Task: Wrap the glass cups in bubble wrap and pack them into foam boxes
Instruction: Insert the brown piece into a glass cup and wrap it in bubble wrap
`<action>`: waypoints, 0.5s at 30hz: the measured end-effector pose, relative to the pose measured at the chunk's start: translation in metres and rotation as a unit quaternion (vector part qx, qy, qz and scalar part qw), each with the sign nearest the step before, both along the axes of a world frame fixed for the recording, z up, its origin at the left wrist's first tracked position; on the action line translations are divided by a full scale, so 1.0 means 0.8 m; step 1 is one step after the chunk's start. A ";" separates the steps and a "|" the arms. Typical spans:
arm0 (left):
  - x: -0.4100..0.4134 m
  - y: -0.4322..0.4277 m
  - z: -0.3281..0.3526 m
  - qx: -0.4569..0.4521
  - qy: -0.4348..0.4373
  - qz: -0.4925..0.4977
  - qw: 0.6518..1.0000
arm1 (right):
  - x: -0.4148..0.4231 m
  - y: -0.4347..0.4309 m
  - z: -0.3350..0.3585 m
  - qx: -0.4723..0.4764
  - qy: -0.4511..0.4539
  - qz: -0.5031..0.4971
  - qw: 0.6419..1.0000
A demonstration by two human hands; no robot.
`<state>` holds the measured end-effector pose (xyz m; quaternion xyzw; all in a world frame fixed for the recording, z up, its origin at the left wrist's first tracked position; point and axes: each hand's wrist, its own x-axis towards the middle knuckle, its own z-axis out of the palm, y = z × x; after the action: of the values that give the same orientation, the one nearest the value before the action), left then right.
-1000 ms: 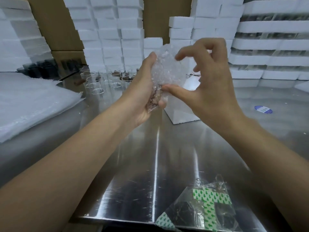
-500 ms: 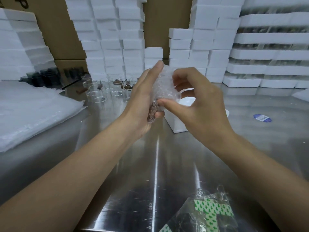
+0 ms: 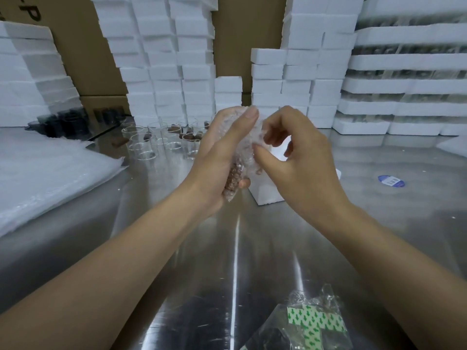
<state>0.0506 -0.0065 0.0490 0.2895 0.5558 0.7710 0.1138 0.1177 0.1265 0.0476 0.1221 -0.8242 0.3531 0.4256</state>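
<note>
Centre frame, we hold a bubble-wrapped glass cup [image 3: 246, 147] above the steel bench [image 3: 227, 261]. The left hand [image 3: 217, 157] cradles and grips the bundle while the right hand [image 3: 300, 157] pinches its loose top. A second ago the right fingers were spread wide above the wrap; now they fold inward, which we read as the wrap closing, with boxing next. The cup itself barely shows through the bubbles, and our hands hide most of the foam box [image 3: 267, 195] behind.
</note>
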 end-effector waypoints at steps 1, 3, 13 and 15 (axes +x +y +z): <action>0.001 0.000 0.000 0.004 0.002 -0.015 1.000 | 0.000 0.002 0.003 -0.001 0.004 -0.002 1.000; 0.001 -0.001 0.004 0.022 -0.030 -0.048 0.998 | -0.001 0.010 0.010 -0.001 -0.021 0.013 1.000; -0.039 -0.034 0.020 0.278 -0.304 0.077 0.908 | -0.010 0.080 0.013 0.138 -0.236 -0.097 0.957; -0.047 -0.042 0.020 0.308 -0.324 0.096 0.889 | -0.010 0.075 0.009 0.176 -0.267 -0.090 0.943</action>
<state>0.0133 -0.0399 0.0648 -0.0106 0.2474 0.9617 0.1177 0.1098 0.1866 0.0544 0.0216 -0.9641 0.1822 0.1919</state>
